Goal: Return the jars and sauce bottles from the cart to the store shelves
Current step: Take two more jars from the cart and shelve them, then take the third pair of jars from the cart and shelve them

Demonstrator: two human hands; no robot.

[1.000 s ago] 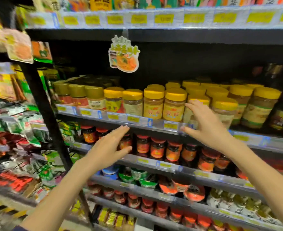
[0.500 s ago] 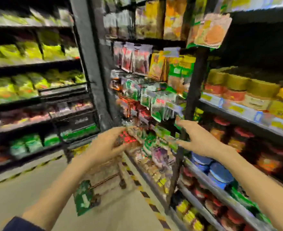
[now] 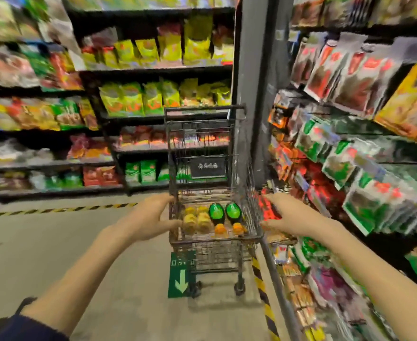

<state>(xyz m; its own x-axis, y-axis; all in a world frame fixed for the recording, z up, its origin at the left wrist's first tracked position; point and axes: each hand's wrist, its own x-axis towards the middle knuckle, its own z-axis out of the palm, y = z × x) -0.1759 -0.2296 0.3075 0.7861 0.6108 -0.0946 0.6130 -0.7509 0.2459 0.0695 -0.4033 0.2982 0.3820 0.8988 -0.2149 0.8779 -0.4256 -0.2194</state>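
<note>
Both bare hands reach forward with nothing in them, fingers spread and slightly curled. The left hand [image 3: 151, 217] hangs just beside the left wall of a small wire shopping cart [image 3: 215, 239], its fingertips [image 3: 175, 223] level with the basket's rim and close to the dark metal mesh; whether they touch it cannot be told through the blur. The right hand [image 3: 286, 217] is held open just beyond the cart's right wall, in front of red packets [image 3: 267, 210] on the lower shelving. Between the two sets of fingers, on the basket's wire floor, lie the task's goods: a cluster of squat yellow-lidded jars [image 3: 196, 221] nearest the left fingertips, and beside them two dark bottles with glossy green labels [image 3: 223, 212], their orange caps [image 3: 228, 228] pointing toward the person. Beyond the fingers, the cart's tall grid back rises to a dark handle bar. Crinkled plastic snack bags fill the store shelves [image 3: 153, 70] behind.
</note>
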